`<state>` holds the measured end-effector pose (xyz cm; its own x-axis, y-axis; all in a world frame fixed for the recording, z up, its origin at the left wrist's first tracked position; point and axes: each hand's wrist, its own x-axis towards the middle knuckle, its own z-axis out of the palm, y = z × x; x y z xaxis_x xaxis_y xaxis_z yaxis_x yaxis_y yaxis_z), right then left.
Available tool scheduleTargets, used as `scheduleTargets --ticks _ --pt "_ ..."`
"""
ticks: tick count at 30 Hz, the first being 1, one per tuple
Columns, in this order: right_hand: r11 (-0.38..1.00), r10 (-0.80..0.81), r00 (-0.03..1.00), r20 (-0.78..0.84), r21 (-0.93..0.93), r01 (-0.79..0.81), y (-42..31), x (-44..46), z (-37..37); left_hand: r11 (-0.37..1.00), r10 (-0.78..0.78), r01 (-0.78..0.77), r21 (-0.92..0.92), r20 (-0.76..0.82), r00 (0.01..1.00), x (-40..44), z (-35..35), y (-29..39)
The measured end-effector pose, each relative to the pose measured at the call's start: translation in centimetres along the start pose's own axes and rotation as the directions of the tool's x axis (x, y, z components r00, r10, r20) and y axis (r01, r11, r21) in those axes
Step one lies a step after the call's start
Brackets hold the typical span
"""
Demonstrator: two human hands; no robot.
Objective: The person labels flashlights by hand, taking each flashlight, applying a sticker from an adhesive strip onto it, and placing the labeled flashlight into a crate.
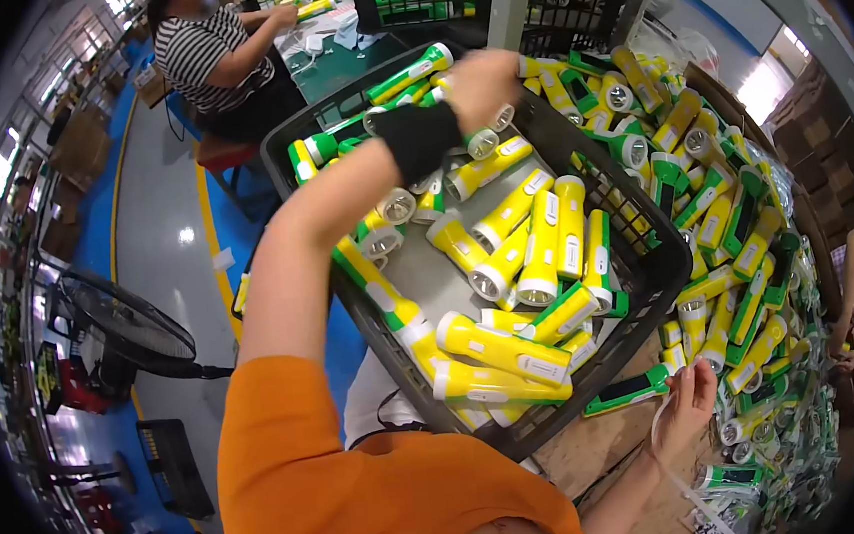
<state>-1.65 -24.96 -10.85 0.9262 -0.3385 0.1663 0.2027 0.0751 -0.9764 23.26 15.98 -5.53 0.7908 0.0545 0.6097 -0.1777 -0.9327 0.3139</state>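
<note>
My left hand (481, 90), with a black band round its wrist, is over the far edge of a black crate (393, 345). Motion blurs its fingers, so any grip is unclear. Yellow and green flashlights (545, 238) lie jumbled inside the crate. At the lower right, my right hand (691, 405) has its fingers loosely bent and slightly apart, with nothing visibly held. Its fingertips are close to a green flashlight (627, 390) beside the crate. A pale strip (694, 495) runs down past its wrist.
A large heap of flashlights (735, 223) rises to the right of the crate, with clear plastic around its edge. More black crates (421, 1) stand behind, near a grey post (512, 4). A seated person (220, 57) works at the upper left. A fan (126, 326) stands at left.
</note>
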Motion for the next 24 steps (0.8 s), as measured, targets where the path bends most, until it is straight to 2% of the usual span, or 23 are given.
scheduleTargets --ticks 1,2,4,6,7,8,10,12,13,14,15,16,17,18,19,20,21,22,23,24 --pt "1.000 -0.019 0.999 0.044 -0.022 0.020 -0.4 0.1 0.8 0.967 0.126 -0.133 0.216 0.043 0.991 -1.2 -1.8 -5.4" --pt "0.998 -0.039 0.995 0.091 -0.045 0.043 -1.0 0.3 1.7 0.856 0.013 -0.079 0.510 0.132 0.991 -2.7 -3.1 -8.9" --pt "0.996 -0.061 0.995 0.083 -0.060 0.066 -2.0 0.5 4.5 0.827 -0.304 0.127 0.548 0.246 0.920 -6.3 -4.3 -12.7" --pt "0.987 -0.093 0.993 0.073 -0.122 0.101 -2.9 0.4 7.4 0.900 -0.361 0.212 0.382 0.379 0.852 -7.5 -4.1 -15.3" --pt "0.984 -0.113 0.985 0.133 -0.123 0.130 -4.1 0.1 9.3 0.913 -0.330 0.202 0.355 0.352 0.876 -7.7 -4.7 -15.6" --pt "0.983 -0.113 0.986 0.122 -0.133 0.130 -4.4 -0.2 10.4 0.918 -0.322 0.195 0.345 0.360 0.876 -8.0 -5.2 -15.8" --pt "0.987 -0.105 0.959 0.263 -0.092 0.133 -5.0 -0.5 12.0 0.958 -0.232 0.198 0.208 0.157 0.960 -7.5 -9.5 -12.7" --pt "0.985 -0.111 0.954 0.279 -0.096 0.143 -5.7 -0.7 13.6 0.969 -0.246 0.245 0.027 0.040 0.968 -7.1 -14.2 -8.9" --pt "0.989 -0.106 0.937 0.332 -0.063 0.134 -5.9 -0.8 14.2 0.948 -0.246 0.234 -0.215 -0.033 0.969 -6.9 -14.5 -9.1" --pt "0.992 -0.100 0.917 0.387 -0.031 0.121 -6.0 -0.8 14.9 0.876 -0.265 0.196 -0.441 -0.099 0.959 -6.8 -14.8 -9.2" --pt "0.994 -0.092 0.907 0.411 -0.016 0.108 -6.1 -0.8 15.7 0.640 -0.327 0.205 -0.740 -0.021 0.945 -6.7 -16.1 -7.6" --pt "0.994 -0.087 0.909 0.407 -0.021 0.105 -6.0 -0.7 16.5 0.638 -0.326 0.208 -0.742 -0.015 0.945 -6.9 -16.1 -7.0" --pt "0.996 -0.090 0.883 0.461 0.019 0.092 -5.6 -0.5 17.2 0.377 -0.362 0.245 -0.893 0.102 0.927 -7.2 -15.7 -6.3" --pt "0.995 -0.100 0.855 0.509 0.062 0.080 -5.5 -0.4 18.0 0.082 -0.358 0.268 -0.960 0.222 0.907 -7.3 -15.4 -5.4" --pt "0.995 -0.062 0.847 0.528 0.094 0.015 -5.6 -0.5 19.0 -0.141 -0.254 0.371 -0.918 0.396 0.882 -8.1 -15.3 -3.3" --pt "0.991 -0.028 0.837 0.547 0.126 -0.050 -5.7 -0.5 19.8 -0.248 -0.191 0.482 -0.840 0.530 0.826 -9.2 -13.5 -2.4" --pt "0.978 0.006 0.804 0.595 0.163 -0.128 -5.3 -0.2 20.4 -0.310 -0.038 0.632 -0.710 0.674 0.738 -10.5 -12.5 -0.5" --pt "0.975 -0.014 0.799 0.601 0.185 -0.121 -4.9 -0.1 20.7 -0.394 -0.096 0.660 -0.640 0.743 0.663 -11.7 -10.5 1.9" --pt "0.958 0.063 0.755 0.652 0.174 -0.230 -4.6 -0.1 21.1 -0.353 -0.181 0.698 -0.623 0.777 0.602 -12.6 -9.8 4.2" --pt "0.931 0.132 0.697 0.705 0.154 -0.332 -4.0 -0.1 21.5 -0.399 0.108 0.798 -0.451 0.841 0.530 -13.7 -7.5 4.0"
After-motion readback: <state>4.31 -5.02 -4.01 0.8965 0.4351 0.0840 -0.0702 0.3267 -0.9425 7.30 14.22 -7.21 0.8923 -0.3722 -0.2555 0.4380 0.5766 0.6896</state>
